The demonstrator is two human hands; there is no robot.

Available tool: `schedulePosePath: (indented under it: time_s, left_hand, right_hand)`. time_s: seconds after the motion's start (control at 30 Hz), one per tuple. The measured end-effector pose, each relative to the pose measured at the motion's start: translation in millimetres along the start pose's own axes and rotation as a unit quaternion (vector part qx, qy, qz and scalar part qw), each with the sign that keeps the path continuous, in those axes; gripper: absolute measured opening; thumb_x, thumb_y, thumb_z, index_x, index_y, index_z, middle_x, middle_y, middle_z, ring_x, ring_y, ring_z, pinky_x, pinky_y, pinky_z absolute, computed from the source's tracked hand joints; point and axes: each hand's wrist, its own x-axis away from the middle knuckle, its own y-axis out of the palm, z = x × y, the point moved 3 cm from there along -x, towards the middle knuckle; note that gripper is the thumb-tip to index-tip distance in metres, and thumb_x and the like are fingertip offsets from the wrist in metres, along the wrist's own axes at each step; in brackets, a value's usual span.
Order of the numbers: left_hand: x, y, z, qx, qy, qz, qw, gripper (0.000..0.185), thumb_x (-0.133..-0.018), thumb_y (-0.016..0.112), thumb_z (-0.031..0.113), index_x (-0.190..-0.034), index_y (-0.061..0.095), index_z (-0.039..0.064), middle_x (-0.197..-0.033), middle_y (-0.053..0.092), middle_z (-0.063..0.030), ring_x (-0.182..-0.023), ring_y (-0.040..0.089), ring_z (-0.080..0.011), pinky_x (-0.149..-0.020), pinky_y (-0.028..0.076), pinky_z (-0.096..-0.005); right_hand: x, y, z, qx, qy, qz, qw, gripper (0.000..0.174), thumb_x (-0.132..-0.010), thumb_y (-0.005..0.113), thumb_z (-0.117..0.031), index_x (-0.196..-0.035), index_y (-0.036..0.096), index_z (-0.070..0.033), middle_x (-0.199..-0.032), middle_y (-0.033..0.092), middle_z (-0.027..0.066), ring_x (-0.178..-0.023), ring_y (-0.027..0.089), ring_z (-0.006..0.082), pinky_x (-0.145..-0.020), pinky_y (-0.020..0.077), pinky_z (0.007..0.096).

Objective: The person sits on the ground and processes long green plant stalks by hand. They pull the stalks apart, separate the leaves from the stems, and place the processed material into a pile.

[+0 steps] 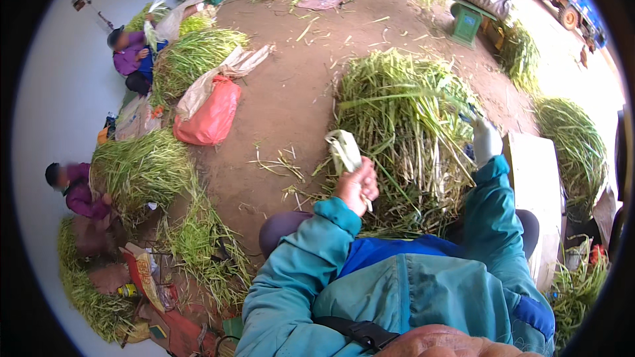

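My left hand [358,186], bare, is closed around a pale, whitish-green leafy stalk [343,149] whose top points up and away from me. A white glove covers my right hand [486,141], at the right edge of a large heap of long green leafy stalks [397,104]. Something dark and slim, perhaps a tool, shows at the right hand's fingertips; its kind and grip cannot be made out. A few long green blades, partly blurred, stretch across the heap towards that hand. The heap lies on the ground directly before my knees.
A pale box [533,198] stands close to my right arm. Loose stalks [283,163] litter the brown floor. A red sack [211,114] and more heaps [144,168] lie at left, where several people sit. A green platform scale [466,25] and a blue truck [578,0] stand upper right.
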Motion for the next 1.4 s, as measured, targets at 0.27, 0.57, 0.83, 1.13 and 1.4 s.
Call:
schedulePosePath:
  time_s: [0.27,0.57,0.83,1.13,1.4]
  left_hand:
    - [7,10,3,0.007,-0.023,-0.107,0.994,0.041,-0.089,0.049,0.038,-0.119,0.047,0.01,-0.048,0.032,0.0029,-0.038,0.03,-0.0084,-0.039,0.028,-0.0243]
    - [-19,-38,-20,-0.128,0.02,0.001,0.992,0.028,-0.087,0.054,0.021,-0.111,0.054,0.007,-0.085,0.059,-0.0071,-0.052,0.045,-0.0094,-0.051,0.042,-0.0275]
    - [-26,-31,-42,-0.066,-0.088,0.033,0.993,0.022,-0.087,0.057,0.025,-0.101,0.053,0.008,-0.102,0.061,-0.0098,-0.048,0.039,-0.0066,-0.049,0.037,-0.0238]
    - [-16,-19,-60,-0.281,-0.024,0.043,0.958,0.02,-0.081,0.063,0.011,-0.095,0.053,0.001,-0.059,0.051,-0.0015,-0.037,0.041,-0.008,-0.033,0.035,-0.0234]
    - [-4,-12,-57,-0.22,0.012,0.182,0.958,0.016,-0.079,0.064,0.014,-0.088,0.055,0.003,-0.05,0.041,0.0023,-0.035,0.035,-0.0078,-0.031,0.028,-0.024]
  right_hand:
    - [40,-52,-68,-0.564,0.161,-0.158,0.795,0.022,-0.089,0.052,-0.029,-0.086,0.057,-0.007,-0.067,0.052,-0.0007,-0.053,0.041,0.0057,-0.044,0.0317,0.0194]
    - [152,34,-107,-0.54,0.194,-0.423,0.701,0.021,-0.087,0.059,-0.024,-0.091,0.062,-0.004,-0.066,0.057,0.0013,-0.058,0.051,0.0088,-0.054,0.0398,0.022]
    - [182,52,-112,-0.514,0.21,-0.492,0.671,0.02,-0.086,0.06,-0.02,-0.101,0.063,-0.007,-0.082,0.061,-0.0039,-0.068,0.051,0.0047,-0.063,0.0437,0.0211]
    - [138,40,-128,-0.486,0.096,-0.486,0.72,0.047,-0.085,0.057,-0.043,-0.113,0.055,-0.006,-0.097,0.059,0.0038,-0.09,0.052,0.0112,-0.08,0.043,0.0274]
    - [141,43,-116,-0.244,0.113,-0.293,0.918,0.03,-0.084,0.059,-0.032,-0.086,0.064,-0.003,-0.073,0.059,0.0098,-0.063,0.053,0.0156,-0.056,0.0418,0.0317]
